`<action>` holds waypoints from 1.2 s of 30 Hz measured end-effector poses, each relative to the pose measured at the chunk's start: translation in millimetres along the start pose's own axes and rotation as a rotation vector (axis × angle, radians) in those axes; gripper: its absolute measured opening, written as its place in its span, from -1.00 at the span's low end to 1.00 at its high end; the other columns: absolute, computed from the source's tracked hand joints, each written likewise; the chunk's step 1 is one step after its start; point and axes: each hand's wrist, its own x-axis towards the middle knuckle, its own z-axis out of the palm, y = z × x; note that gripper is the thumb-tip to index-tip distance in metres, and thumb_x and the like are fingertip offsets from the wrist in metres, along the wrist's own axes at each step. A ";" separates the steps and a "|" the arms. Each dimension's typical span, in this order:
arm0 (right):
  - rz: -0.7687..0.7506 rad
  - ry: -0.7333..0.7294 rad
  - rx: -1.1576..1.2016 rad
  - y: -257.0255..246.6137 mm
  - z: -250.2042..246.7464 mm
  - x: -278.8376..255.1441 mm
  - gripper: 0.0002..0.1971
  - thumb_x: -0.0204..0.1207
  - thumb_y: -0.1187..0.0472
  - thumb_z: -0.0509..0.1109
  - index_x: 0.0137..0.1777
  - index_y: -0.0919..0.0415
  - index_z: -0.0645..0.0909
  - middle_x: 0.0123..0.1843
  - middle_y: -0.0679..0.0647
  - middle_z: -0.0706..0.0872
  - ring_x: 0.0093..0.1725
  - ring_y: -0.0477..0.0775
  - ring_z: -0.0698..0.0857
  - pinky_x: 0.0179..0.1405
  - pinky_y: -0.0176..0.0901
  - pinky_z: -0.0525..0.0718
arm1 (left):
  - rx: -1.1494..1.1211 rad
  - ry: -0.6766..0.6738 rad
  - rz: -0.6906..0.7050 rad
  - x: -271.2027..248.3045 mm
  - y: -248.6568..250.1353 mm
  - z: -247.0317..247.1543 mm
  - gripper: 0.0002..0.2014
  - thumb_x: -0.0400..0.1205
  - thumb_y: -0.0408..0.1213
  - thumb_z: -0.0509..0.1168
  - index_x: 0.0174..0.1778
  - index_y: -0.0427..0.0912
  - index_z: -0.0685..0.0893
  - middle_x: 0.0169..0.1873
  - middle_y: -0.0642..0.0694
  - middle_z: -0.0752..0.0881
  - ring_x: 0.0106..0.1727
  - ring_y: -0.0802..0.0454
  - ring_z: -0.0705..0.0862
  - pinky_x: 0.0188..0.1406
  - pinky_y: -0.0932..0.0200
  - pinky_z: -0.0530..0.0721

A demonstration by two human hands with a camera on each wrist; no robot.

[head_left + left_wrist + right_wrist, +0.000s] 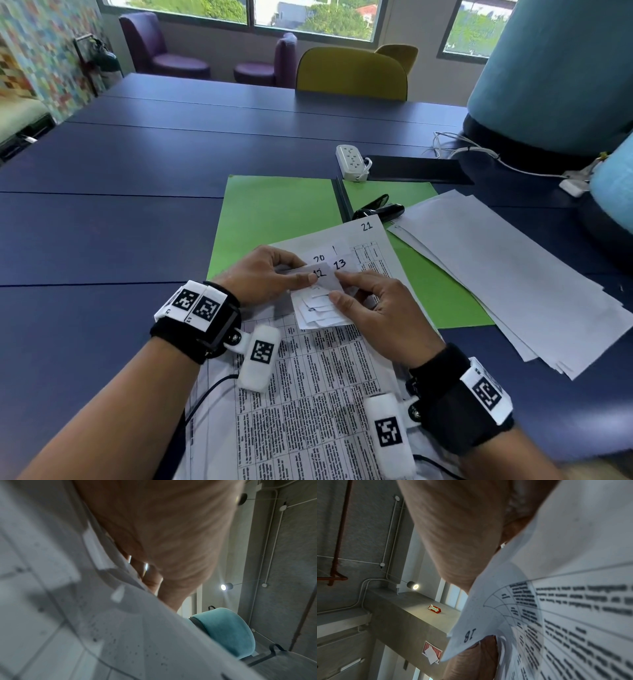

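A stack of printed sheets with tables lies before me on a green folder. The corners of several sheets, with handwritten numbers such as 20, 13 and 12, are fanned up between my hands. My left hand pinches the corner numbered 12 between thumb and fingers. My right hand pinches the lower fanned corners. In the right wrist view a sheet corner numbered 18 curls over a fingertip. The left wrist view shows my palm against blurred paper.
A second pile of white sheets lies to the right. A black stapler sits on the folder, a white power strip with cables behind it. Teal cushioned shapes stand at the right; a yellow chair is across the blue table.
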 end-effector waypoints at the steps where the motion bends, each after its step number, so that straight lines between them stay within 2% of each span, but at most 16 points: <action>1: 0.007 0.000 0.008 0.1 -0.3 -0.6 -0.58 0.55 -0.07 0.47 0.41 -0.10 0.64 0.08 -0.26 0.72 0.01 -0.08 0.72 0.02 0.03 0.80 | -0.003 -0.001 -0.003 -0.4 0.6 0.3 -0.79 0.57 -0.07 0.51 0.00 -0.12 0.84 -0.12 -0.03 0.89 -0.10 -0.03 0.84 0.01 0.06 0.77; 4: 0.021 0.005 0.041 1.1 0.1 -1.1 -0.57 0.54 -0.09 0.48 0.42 -0.17 0.63 0.06 -0.22 0.76 -0.02 -0.06 0.75 -0.03 0.05 0.82 | -0.028 -0.006 -0.009 -1.3 1.3 0.3 -0.79 0.58 -0.11 0.51 0.01 -0.15 0.84 -0.11 -0.06 0.89 -0.12 -0.04 0.84 -0.02 0.05 0.78; 6: 0.019 0.013 0.027 1.2 0.6 -0.7 -0.57 0.54 -0.08 0.49 0.41 -0.15 0.64 0.06 -0.23 0.75 -0.03 -0.09 0.74 -0.03 0.01 0.82 | -0.027 -0.010 -0.012 -1.8 1.6 -0.1 -0.80 0.58 -0.12 0.52 0.02 -0.15 0.84 -0.11 -0.06 0.89 -0.12 -0.05 0.84 0.00 0.04 0.79; 10: 0.011 0.008 0.010 -1.0 -0.3 -0.5 -0.54 0.56 -0.06 0.47 0.46 -0.14 0.58 0.13 -0.28 0.69 -0.01 -0.14 0.68 -0.07 -0.24 0.76 | -0.029 -0.013 -0.013 -1.9 2.6 0.0 -0.80 0.57 -0.14 0.52 0.03 -0.16 0.84 -0.12 -0.05 0.89 -0.13 -0.03 0.84 -0.01 0.06 0.79; 13: 0.000 -0.002 0.000 -1.1 0.2 0.0 -0.59 0.56 -0.05 0.47 0.40 -0.08 0.65 0.17 -0.34 0.67 0.04 -0.23 0.67 0.01 -0.36 0.67 | -0.017 -0.012 -0.005 -1.6 1.9 -0.2 -0.79 0.57 -0.12 0.52 0.02 -0.14 0.84 -0.12 -0.05 0.89 -0.10 -0.05 0.84 0.06 0.00 0.79; 15: -0.010 0.005 -0.010 -0.1 0.9 1.0 -0.62 0.55 -0.05 0.48 0.36 -0.06 0.69 0.16 -0.34 0.68 0.05 -0.23 0.68 0.08 -0.31 0.68 | -0.004 -0.006 0.004 -0.3 0.1 -0.4 -0.79 0.55 -0.10 0.54 0.00 -0.13 0.85 -0.11 -0.05 0.89 -0.08 -0.07 0.84 0.13 -0.07 0.78; 18: -0.011 0.029 -0.004 0.5 1.5 1.6 -0.57 0.54 -0.05 0.49 0.42 -0.13 0.62 0.11 -0.28 0.71 -0.03 -0.13 0.68 0.02 -0.24 0.71 | 0.006 0.004 0.005 1.3 -0.6 -0.7 -0.79 0.53 -0.11 0.56 -0.01 -0.12 0.86 -0.11 -0.05 0.89 -0.03 -0.15 0.85 0.18 -0.12 0.78; 21: -0.020 0.025 -0.014 1.2 1.5 1.4 -0.57 0.54 -0.04 0.49 0.41 -0.07 0.65 0.08 -0.29 0.71 -0.04 -0.10 0.68 0.03 -0.18 0.71 | 0.021 -0.003 0.015 2.0 -0.9 -1.2 -0.80 0.55 -0.12 0.55 0.01 -0.13 0.85 -0.11 -0.03 0.89 -0.03 -0.10 0.85 0.19 -0.10 0.78; 26: -0.033 0.013 0.000 5.2 2.9 3.3 -0.64 0.54 -0.06 0.50 0.30 -0.02 0.73 0.13 -0.30 0.71 0.04 -0.20 0.69 0.16 -0.13 0.70 | 0.033 -0.004 0.028 1.6 -1.7 -1.5 -0.81 0.57 -0.09 0.52 0.00 -0.09 0.86 -0.10 0.02 0.89 -0.01 -0.02 0.85 0.24 -0.03 0.77; 30: -0.053 -0.005 -0.025 6.9 3.6 4.1 -0.67 0.53 -0.13 0.48 0.24 -0.06 0.76 0.17 -0.29 0.70 0.07 -0.19 0.70 0.15 -0.06 0.72 | 0.032 -0.005 0.044 0.0 -1.1 -0.6 -0.65 0.45 0.13 0.49 -0.04 -0.05 0.87 -0.08 0.03 0.89 0.09 -0.05 0.83 0.27 0.02 0.72; 32: -0.061 -0.010 -0.036 7.0 3.6 4.7 -0.67 0.54 -0.14 0.46 0.24 -0.06 0.76 0.19 -0.28 0.69 0.12 -0.21 0.69 0.18 -0.08 0.72 | 0.033 0.014 0.058 -0.3 -0.1 0.1 -0.57 0.40 0.21 0.45 -0.05 -0.06 0.87 -0.10 0.03 0.89 0.06 -0.01 0.82 0.21 0.09 0.69; 33: -0.062 -0.014 -0.042 6.8 3.5 4.8 -0.67 0.54 -0.14 0.46 0.24 -0.06 0.76 0.20 -0.28 0.69 0.15 -0.23 0.68 0.20 -0.09 0.71 | 0.036 0.016 0.061 0.7 -0.1 0.1 -0.55 0.41 0.22 0.43 -0.06 -0.07 0.87 -0.15 0.04 0.88 -0.03 0.03 0.81 0.12 0.13 0.69; 34: -0.061 -0.019 -0.048 7.3 3.5 4.8 -0.67 0.55 -0.14 0.45 0.24 -0.06 0.77 0.21 -0.28 0.69 0.17 -0.24 0.67 0.22 -0.09 0.70 | 0.048 0.017 0.064 0.8 1.1 0.4 -0.56 0.44 0.22 0.41 -0.10 -0.09 0.86 -0.26 0.07 0.86 -0.20 0.13 0.77 -0.06 0.22 0.69; 36: -0.051 -0.032 -0.049 7.9 3.1 4.6 -0.70 0.56 -0.14 0.44 0.21 -0.07 0.78 0.22 -0.27 0.67 0.20 -0.24 0.65 0.24 -0.09 0.69 | 0.058 0.023 0.066 0.7 2.3 1.7 -0.61 0.55 0.17 0.36 -0.25 -0.12 0.80 -0.56 0.17 0.67 -0.54 0.27 0.53 -0.43 0.36 0.48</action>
